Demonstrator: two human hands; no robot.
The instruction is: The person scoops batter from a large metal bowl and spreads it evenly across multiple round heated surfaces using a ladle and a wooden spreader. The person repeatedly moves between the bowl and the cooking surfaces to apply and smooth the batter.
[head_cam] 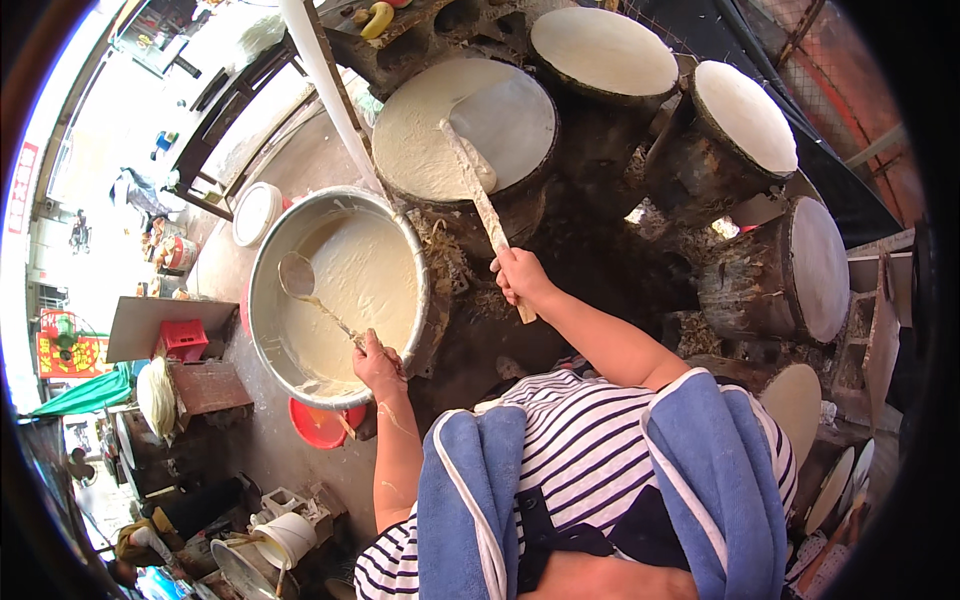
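Note:
My right hand [523, 277] grips the handle of a batter-coated wooden spreader [484, 199]. Its far end rests in pale batter [409, 127] on a round griddle [514, 112]. Batter covers the griddle's left and front part, while the right part shows a smooth grey surface. In my left hand [379, 364] is the handle of a metal ladle [298, 274], held over a large metal basin [259, 322] of thick, creamy batter [367, 262]. The ladle's bowl is coated with batter. Smears of it mark my left forearm.
Several drum stoves with round, whitish tops stand around, one at the back [604, 49], others at right [746, 116], [821, 270]. A post [330, 90] rises behind the basin. Below it sits a red basin [311, 424]. Another person [161, 536] is at lower left, near a white bucket [289, 536].

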